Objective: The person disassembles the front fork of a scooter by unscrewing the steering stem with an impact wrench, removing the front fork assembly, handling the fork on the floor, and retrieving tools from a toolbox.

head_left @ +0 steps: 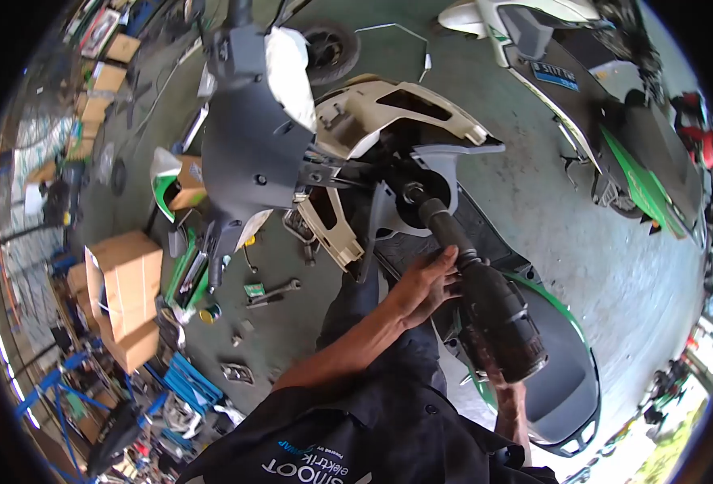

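A large dark impact wrench (498, 310) with a long socket (445, 224) points up and left at a metal nut (413, 192) on the scooter's steering column. Whether the socket touches the nut I cannot tell. My left hand (423, 292) is curled against the wrench's front part, thumb up along its side and fingers partly hidden. Behind the rear of the tool, my right hand (498, 369) grips it from below, mostly covered by its body. The scooter's dark grey handlebar cover (243, 137) hangs tilted to the left, and beige inner panels (397, 113) surround the column.
The scooter seat (554, 355) lies at my right. On the floor to the left are a wrench (280, 292), a cardboard box (127, 278) and green panels (185, 270). Another green and white scooter (635, 173) stands at right, and a wheel (328, 55) lies ahead.
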Demonstrator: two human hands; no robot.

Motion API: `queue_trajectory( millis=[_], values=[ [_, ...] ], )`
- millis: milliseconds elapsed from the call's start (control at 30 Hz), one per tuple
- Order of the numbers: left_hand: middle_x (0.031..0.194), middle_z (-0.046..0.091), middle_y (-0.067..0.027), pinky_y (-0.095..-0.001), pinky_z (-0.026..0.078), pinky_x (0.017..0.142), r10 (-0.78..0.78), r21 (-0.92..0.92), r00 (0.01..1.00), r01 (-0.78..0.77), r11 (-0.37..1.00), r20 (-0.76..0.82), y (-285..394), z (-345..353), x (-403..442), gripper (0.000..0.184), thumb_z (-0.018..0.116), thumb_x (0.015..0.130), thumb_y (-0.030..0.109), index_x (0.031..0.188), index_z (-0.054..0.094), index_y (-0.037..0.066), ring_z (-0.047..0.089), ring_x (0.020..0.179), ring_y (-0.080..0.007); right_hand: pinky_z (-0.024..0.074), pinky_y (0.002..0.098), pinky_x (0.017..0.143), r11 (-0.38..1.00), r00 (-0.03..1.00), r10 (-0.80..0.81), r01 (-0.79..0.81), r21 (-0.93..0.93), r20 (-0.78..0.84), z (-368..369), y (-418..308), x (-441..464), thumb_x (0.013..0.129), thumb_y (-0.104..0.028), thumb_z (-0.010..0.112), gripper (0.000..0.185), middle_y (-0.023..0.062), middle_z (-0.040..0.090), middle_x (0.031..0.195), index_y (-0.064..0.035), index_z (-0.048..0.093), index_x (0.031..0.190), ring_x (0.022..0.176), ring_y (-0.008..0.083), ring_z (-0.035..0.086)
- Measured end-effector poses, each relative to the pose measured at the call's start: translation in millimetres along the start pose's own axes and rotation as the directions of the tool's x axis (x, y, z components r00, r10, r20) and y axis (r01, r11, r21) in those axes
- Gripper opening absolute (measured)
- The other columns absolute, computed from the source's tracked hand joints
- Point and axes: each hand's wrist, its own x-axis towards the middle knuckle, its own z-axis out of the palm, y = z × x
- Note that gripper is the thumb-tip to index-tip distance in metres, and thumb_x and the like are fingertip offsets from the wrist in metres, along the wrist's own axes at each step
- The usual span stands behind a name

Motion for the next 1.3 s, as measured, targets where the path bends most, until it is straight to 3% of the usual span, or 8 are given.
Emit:
queue_trajectory(
  millis=[233,300,433,500,633,767,1000,1300],
  values=[
    [0.147,0.051,-0.0047,-0.0489,0.036,0.111,0.078,-0.529,0.989,0.002,0.849,0.128,7,-26,33,0.048,0.056,0.099,0.045,0.135,0.054,0.013,0.050,0.131,-0.0241,0.0531,0.0380,0.089,0.930,0.955,-0.081,0.176,-0.324,0.286,-25,12,58,0.085,-0.009,0.074,0.034,0.0109,0.070,0.113,-0.0070,0.068,0.118,0.104,0.0253,0.067],
    [0.147,0.050,-0.0056,-0.0492,0.035,0.112,0.129,-0.578,0.979,-0.015,0.816,0.157,11,-23,33,0.046,0.057,0.099,0.043,0.134,0.055,0.013,0.050,0.132,-0.0243,0.0538,0.0368,0.086,0.873,0.910,-0.163,0.313,-0.373,0.381,-26,-27,89,0.085,-0.008,0.074,0.033,0.0104,0.071,0.110,-0.0072,0.068,0.117,0.099,0.0248,0.067],
    [0.139,0.055,-0.0073,-0.0479,0.037,0.110,0.114,-0.628,0.988,-0.022,0.778,0.106,9,-26,39,0.048,0.061,0.097,0.043,0.131,0.055,0.010,0.051,0.128,-0.0241,0.0505,0.0411,0.094,0.964,0.915,-0.010,0.115,-0.239,0.403,-37,-13,86,0.081,-0.005,0.074,0.038,0.0110,0.068,0.114,-0.0130,0.070,0.118,0.109,0.0291,0.064],
    [0.132,0.057,-0.0077,-0.0467,0.037,0.109,0.043,-0.613,0.999,-0.018,0.790,0.026,7,-26,42,0.051,0.063,0.095,0.045,0.130,0.054,0.009,0.052,0.125,-0.0236,0.0523,0.0365,0.090,0.866,0.863,-0.125,0.336,-0.370,0.490,-47,8,79,0.082,-0.005,0.073,0.034,0.0101,0.069,0.111,-0.0067,0.069,0.116,0.105,0.0238,0.066],
    [0.125,0.059,-0.0075,-0.0461,0.035,0.109,-0.015,-0.569,0.999,-0.006,0.823,-0.031,12,-26,42,0.058,0.065,0.092,0.050,0.130,0.052,0.008,0.053,0.123,-0.0235,0.0522,0.0348,0.084,0.987,0.949,0.125,-0.087,-0.138,0.291,-19,-39,77,0.083,-0.006,0.072,0.033,0.0084,0.069,0.104,-0.0048,0.068,0.115,0.096,0.0211,0.065],
    [0.133,0.057,-0.0083,-0.0463,0.032,0.112,-0.039,-0.560,0.998,0.058,0.826,0.046,20,-29,37,0.059,0.061,0.095,0.050,0.134,0.049,0.008,0.049,0.129,-0.0244,0.0517,0.0341,0.080,0.886,0.875,0.438,-0.459,0.066,0.206,-1,-69,73,0.083,-0.006,0.071,0.032,0.0076,0.069,0.100,-0.0042,0.068,0.115,0.090,0.0198,0.064],
    [0.142,0.049,-0.0120,-0.0498,0.027,0.116,-0.050,-0.538,0.996,0.079,0.839,0.067,26,-25,30,0.066,0.060,0.095,0.050,0.141,0.040,0.008,0.042,0.136,-0.0271,0.0509,0.0329,0.074,0.767,0.789,0.587,-0.614,0.190,0.180,18,-77,80,0.084,-0.007,0.070,0.031,0.0062,0.068,0.092,-0.0030,0.068,0.115,0.081,0.0176,0.063],
    [0.142,0.047,-0.0132,-0.0513,0.027,0.115,-0.036,-0.519,0.997,0.063,0.852,0.062,25,-23,26,0.069,0.060,0.094,0.053,0.141,0.039,0.007,0.040,0.137,-0.0293,0.0498,0.0312,0.065,0.686,0.698,0.687,-0.714,0.140,0.202,25,-72,77,0.085,-0.008,0.068,0.030,0.0044,0.067,0.083,-0.0016,0.068,0.114,0.069,0.0147,0.061]
  ],
)
